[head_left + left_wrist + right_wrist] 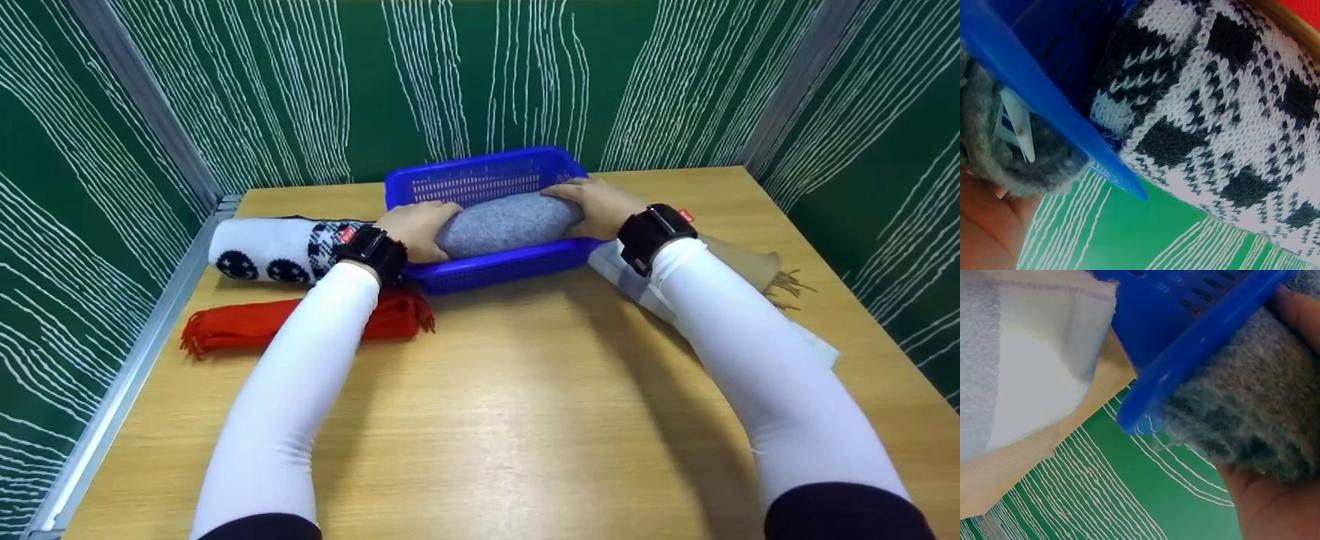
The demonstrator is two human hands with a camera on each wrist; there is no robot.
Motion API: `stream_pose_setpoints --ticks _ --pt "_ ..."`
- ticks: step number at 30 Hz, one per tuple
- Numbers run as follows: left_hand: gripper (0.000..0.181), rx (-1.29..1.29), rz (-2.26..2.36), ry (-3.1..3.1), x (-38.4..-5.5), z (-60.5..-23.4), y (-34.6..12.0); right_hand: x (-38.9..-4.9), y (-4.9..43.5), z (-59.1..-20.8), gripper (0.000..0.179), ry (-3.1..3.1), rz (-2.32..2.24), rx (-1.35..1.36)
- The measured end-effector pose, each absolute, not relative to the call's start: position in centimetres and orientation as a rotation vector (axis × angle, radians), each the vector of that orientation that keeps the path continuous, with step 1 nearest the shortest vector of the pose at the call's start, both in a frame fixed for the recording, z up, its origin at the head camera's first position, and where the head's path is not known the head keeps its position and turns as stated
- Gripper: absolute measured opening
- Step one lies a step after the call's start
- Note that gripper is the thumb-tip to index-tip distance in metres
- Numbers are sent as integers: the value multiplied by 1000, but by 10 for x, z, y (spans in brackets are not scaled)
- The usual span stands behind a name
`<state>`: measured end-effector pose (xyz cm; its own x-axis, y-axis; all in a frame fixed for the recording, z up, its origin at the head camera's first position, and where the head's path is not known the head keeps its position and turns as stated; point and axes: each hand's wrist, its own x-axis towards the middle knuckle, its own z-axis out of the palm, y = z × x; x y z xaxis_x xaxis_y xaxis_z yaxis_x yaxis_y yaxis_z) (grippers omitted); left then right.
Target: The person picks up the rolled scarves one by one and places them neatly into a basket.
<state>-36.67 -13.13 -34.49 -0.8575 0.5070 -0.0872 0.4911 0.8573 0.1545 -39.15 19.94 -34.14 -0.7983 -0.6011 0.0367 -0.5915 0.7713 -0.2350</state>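
A rolled grey knitted scarf (514, 223) lies across the blue plastic basket (510, 268), partly within its walls. My left hand (420, 225) grips the roll's left end, and my right hand (600, 206) grips its right end. Up close in the left wrist view, the grey roll (1022, 140) shows its coiled end with a white tag, beside the basket rim (1044, 84). The right wrist view has the other coiled end of the roll (1252, 399), with fingers (1303, 318) around it, next to the rim (1202, 349).
Left of the basket lie a black-and-white patterned knit roll (262, 247) and a folded red fringed scarf (247, 326). To the right are a pale checked cloth (619, 270) and a tan fringed scarf (739, 262), partly behind my forearm. Green panels (480, 82) enclose the wooden table (495, 420).
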Motion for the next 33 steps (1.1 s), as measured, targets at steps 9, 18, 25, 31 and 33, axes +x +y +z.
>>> stream_pose_setpoints --ticks 9,18,25,31,33 --pt "79 755 173 2872 -375 -354 -132 -392 198 -342 68 2956 -398 -1030" --pt "77 701 188 2861 -379 -359 -135 -392 194 -342 62 2916 -355 -960" --pt "76 709 185 2849 -378 -359 -135 -387 194 -342 61 2938 -347 -931" --pt "68 745 183 2844 -377 -355 -134 -387 196 -342 52 2982 -359 -970" --pt "67 753 187 2840 -377 -355 -134 -387 197 -342 49 2992 -362 -982"
